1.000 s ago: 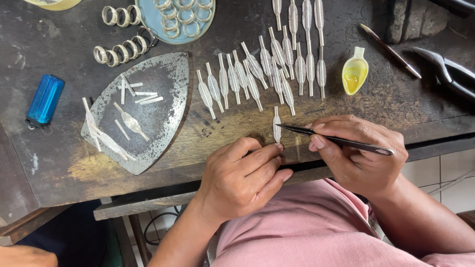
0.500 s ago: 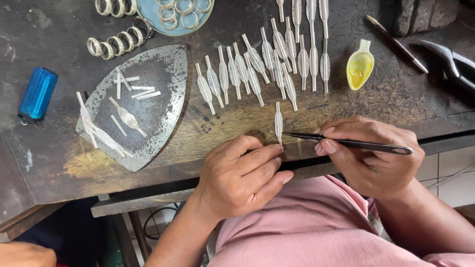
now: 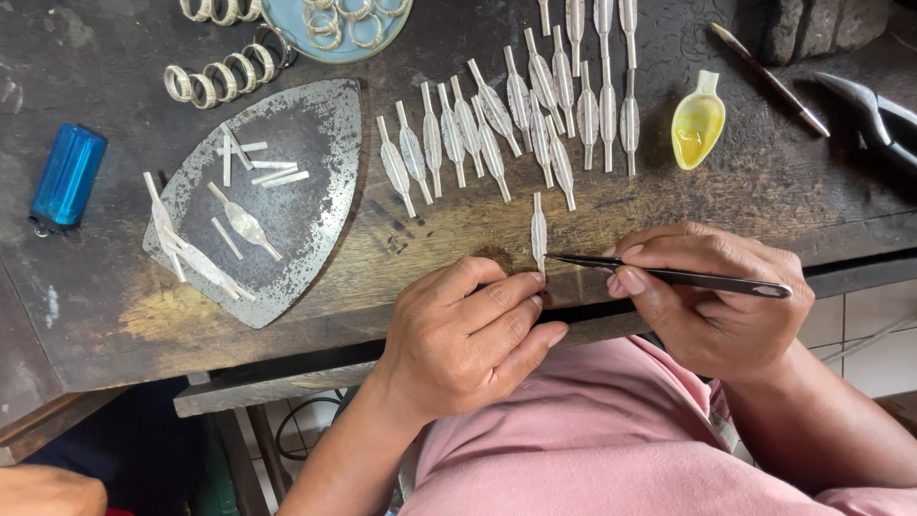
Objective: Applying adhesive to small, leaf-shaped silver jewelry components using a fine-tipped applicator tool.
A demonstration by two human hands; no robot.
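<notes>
The right hand (image 3: 712, 301) grips dark tweezers (image 3: 669, 277), their tip touching a small silver leaf piece (image 3: 539, 232) lying near the tabletop (image 3: 745, 182) edge. The left hand (image 3: 468, 334) rests curled, fingertips at the piece's lower end. Similar pieces (image 3: 497, 124) lie in rows just beyond.

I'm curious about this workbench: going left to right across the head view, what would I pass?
Blue lighter → grey metal plate → single leaf-shaped silver piece → yellow spoon → pliers.

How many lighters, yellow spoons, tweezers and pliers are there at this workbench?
Lighter: 1
Yellow spoon: 1
Tweezers: 1
Pliers: 1
Total: 4
</notes>
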